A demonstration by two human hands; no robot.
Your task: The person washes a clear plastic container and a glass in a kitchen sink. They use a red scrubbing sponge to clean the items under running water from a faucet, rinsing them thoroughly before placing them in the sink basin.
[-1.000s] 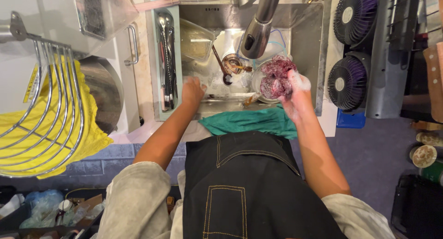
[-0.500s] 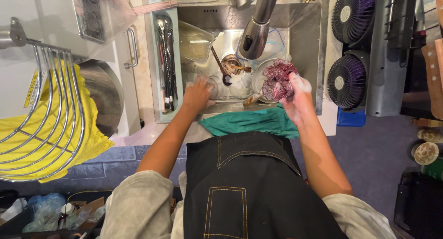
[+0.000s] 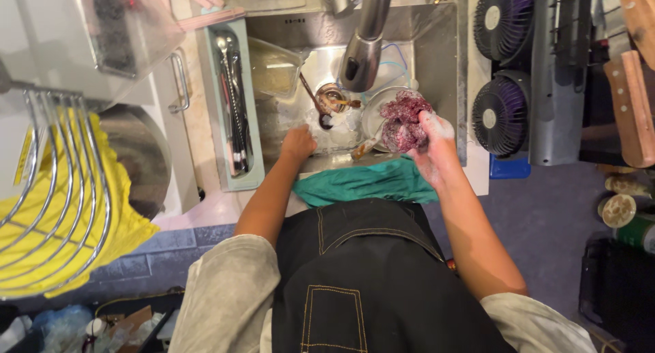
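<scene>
— As I scanned from the left edge, what did you log there first?

— I noted a wire dish rack (image 3: 51,203) over a yellow cloth (image 3: 129,223), then a pale green cutlery tray (image 3: 235,107) beside the steel sink (image 3: 443,60), with spoons lying in it.

— And my left hand?

— I saw the left hand (image 3: 298,143) down at the sink's near edge, fingers curled into the soapy dishes. I could not tell whether it gripped anything; the fingertips were hidden from me.

— What lay in the middle?

— I marked a clear plastic container (image 3: 274,70) at the sink's left side, a spoon (image 3: 315,107) angled in the basin, and the faucet (image 3: 365,42) hanging over all of it. A teal cloth (image 3: 365,182) was draped over the front rim, touching my apron (image 3: 368,278).

— The right hand?

— I saw the right hand (image 3: 433,145), sudsy, closed around a dark red scouring pad (image 3: 404,121), holding it just above a round dish (image 3: 375,114) in the sink's right part.

— Farther right?

— I logged two small purple fans (image 3: 501,73) standing beside the sink, one behind the other.
</scene>
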